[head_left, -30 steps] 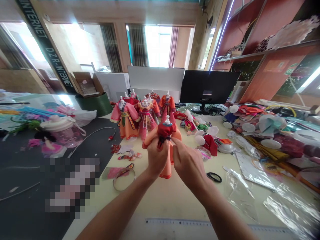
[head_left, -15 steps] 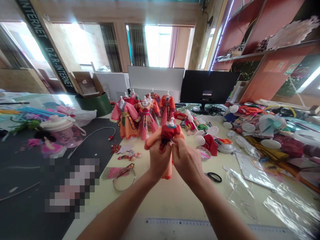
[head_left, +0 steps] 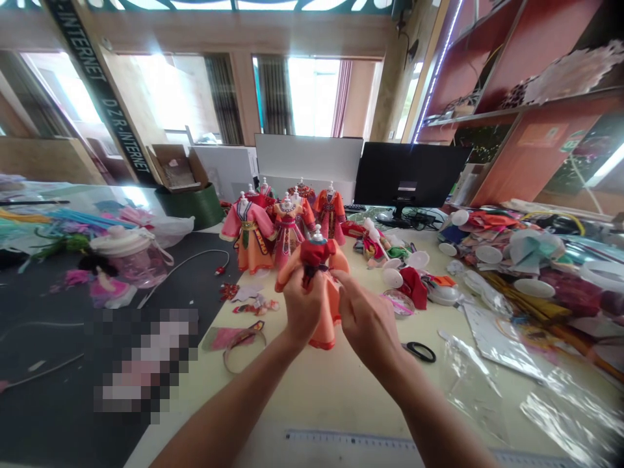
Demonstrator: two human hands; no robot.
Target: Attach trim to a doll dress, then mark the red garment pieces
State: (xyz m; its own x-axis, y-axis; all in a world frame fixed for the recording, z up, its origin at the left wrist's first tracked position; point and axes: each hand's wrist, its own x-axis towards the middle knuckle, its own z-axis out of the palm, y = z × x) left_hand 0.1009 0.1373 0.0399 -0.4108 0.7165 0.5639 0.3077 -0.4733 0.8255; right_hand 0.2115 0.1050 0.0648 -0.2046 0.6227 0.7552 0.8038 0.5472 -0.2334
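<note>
The left hand [head_left: 305, 305] clasped a small white-necked mannequin [head_left: 318, 234] in an orange-and-red fabric robe [head_left: 331, 302], centred in the scene, nearer than the pink-and-orange robed mannequins [head_left: 253, 237]. The right hand [head_left: 365, 315] bunched its fingers at the robe's right side; whether they pinched cloth, I couldn't tell.

Pale capital letters run down the dark slanting beam [head_left: 104, 91] at the left: the word "INTERNET" stands in the upper part, and below it, along the same face, "DZR-INTERNET". The pale label [head_left: 407, 186] on the black monitor [head_left: 377, 172] is too small to read. A green mark [head_left: 571, 141] on the reddish shelf unit [head_left: 507, 172] at the right cannot be made out either. The ruler [head_left: 353, 440] at the near edge of the tabletop [head_left: 312, 396] bears graduation marks, but its numbers are illegible.
</note>
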